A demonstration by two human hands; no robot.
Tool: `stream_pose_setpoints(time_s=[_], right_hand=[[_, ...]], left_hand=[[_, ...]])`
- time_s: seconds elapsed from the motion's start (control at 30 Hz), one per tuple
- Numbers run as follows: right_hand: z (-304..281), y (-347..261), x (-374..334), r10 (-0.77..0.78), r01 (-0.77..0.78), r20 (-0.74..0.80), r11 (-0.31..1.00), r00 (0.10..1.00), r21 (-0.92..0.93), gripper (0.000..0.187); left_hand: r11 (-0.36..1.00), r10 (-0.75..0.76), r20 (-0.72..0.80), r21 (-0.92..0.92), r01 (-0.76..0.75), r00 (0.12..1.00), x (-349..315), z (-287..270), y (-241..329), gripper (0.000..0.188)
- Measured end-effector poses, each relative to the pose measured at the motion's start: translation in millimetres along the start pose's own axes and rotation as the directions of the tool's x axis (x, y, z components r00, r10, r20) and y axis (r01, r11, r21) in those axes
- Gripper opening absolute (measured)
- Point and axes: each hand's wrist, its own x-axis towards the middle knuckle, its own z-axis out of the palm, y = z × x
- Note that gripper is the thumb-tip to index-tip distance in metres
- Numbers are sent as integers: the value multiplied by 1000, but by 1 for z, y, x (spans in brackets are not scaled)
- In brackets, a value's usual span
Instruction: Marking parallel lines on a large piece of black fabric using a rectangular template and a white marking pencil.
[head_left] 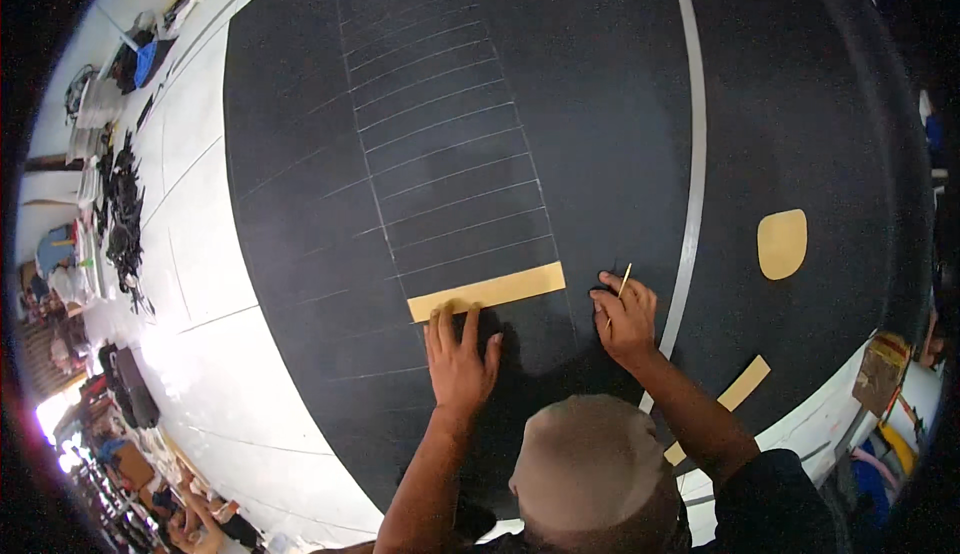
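A long tan card strip (520, 279) lies slightly slanted across a large black sheet (600, 74). My left hand (458, 359) rests flat with its fingers spread, fingertips on the strip's near edge toward its left end. To the right of the strip, my right hand (628, 322) is closed round a thin tan pencil-like stick (626, 280), its upper end pointing away from me. Beyond the strip, several thin pale lines (440, 139) run across the sheet between two long lines, like ladder rungs. The stick's lower tip is hard to make out by the fingers.
A pale band (692, 154) runs lengthwise on the right. Past it lie a rounded tan card piece (782, 244) and another tan strip (745, 382), partly behind my right arm. A white tabletop (215, 284) shows at left, with a heap of black scraps (124, 219) and a dark roll (130, 386).
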Motion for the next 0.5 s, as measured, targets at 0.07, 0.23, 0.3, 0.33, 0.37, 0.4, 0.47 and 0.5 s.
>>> stream_pose_setpoints(time_s=[0.07,0.23,0.3,0.33,0.37,0.4,0.47,0.5], right_hand=[[0,0,0,4,-4,2,1000,1000,2,27],[-4,-4,3,18,-18,-5,1000,1000,7,18],[-2,-8,-1,-15,15,-31,1000,999,17,21],[-1,-9,-2,-40,41,-57,999,998,26,24],[0,-14,-1,-46,48,-62,998,997,27,24],[0,-22,-2,-73,75,-78,997,994,24,26],[4,-45,-15,-86,88,-92,996,992,24,28],[7,-53,-13,-74,76,-75,997,994,27,31]], left_hand=[[1000,-3,28,-28,4,1000,-3,8,-4,55],[999,39,-24,-14,-39,999,-17,19,-7,57],[1000,21,-6,-16,-21,1000,-31,20,-4,58],[1000,8,16,-16,-7,1000,-37,21,-4,58],[1000,2,17,-22,-2,1000,-40,23,-5,59],[1000,5,18,-27,-4,1000,-43,26,-3,59],[998,42,-34,-50,-44,999,-49,25,-3,61],[998,51,-46,-45,-53,998,-50,24,-5,61]])
